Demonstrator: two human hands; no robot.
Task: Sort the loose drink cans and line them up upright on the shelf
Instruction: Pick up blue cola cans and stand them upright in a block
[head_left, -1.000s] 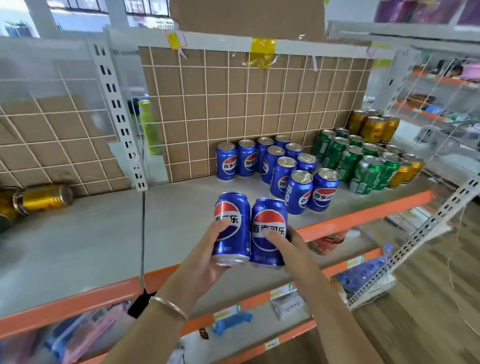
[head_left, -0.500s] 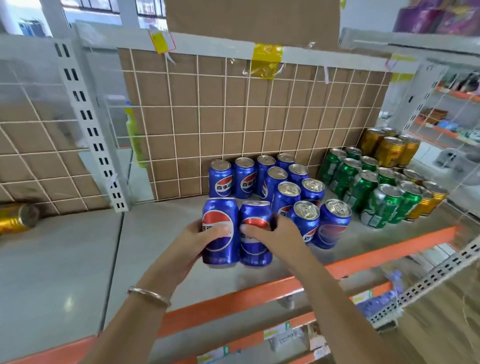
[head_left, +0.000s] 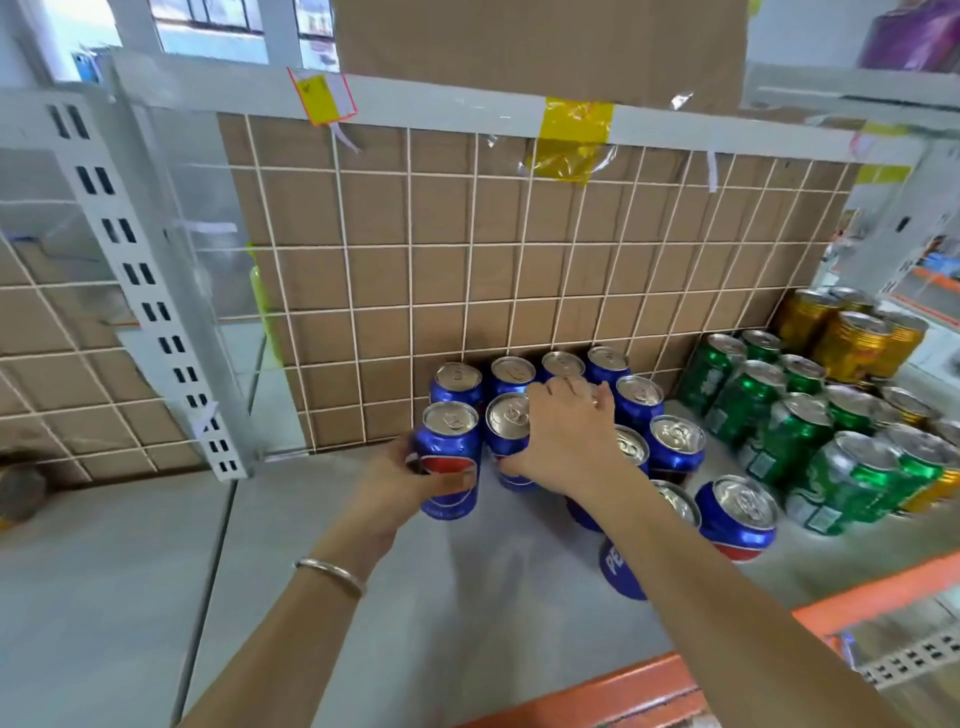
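One shelf (head_left: 130, 597): grey deck with an orange front lip; it carries every can in view.
Wire grid back (head_left: 467, 260): white mesh over brown card, standing directly behind the blue can block.
Blue can block (head_left: 675, 441): upright blue cans packed in rows, silver tops up. Every place below is given from it.
Green cans (head_left: 789, 436): upright group just right of the blue can block.
Gold cans (head_left: 852, 338): upright, farther right of the block, beyond the green ones and toward the back.
Left grip (head_left: 400, 483): the hand at the block's left front corner, clamped on the left blue can with the thumb across its front.
Right grip (head_left: 566, 431): the hand just right of that. It holds the right blue can, thumb on the can's front, fingers reaching over the tops of block cans behind.
Left blue can (head_left: 449, 441): upright at the block's left edge, in front of the back row's end can. Its base looks to be on the shelf.
Right blue can (head_left: 508, 415): upright, close beside the left one and tucked against the block.
Step in hand: by my reading, seating this pair as a new row on the block's left side.
Next move: likely calls for letting go of both cans without dragging the neighbours over, then squaring the row. A dim round thing (head_left: 21, 491) far left of the block may be another loose can, but it is too blurred to say.
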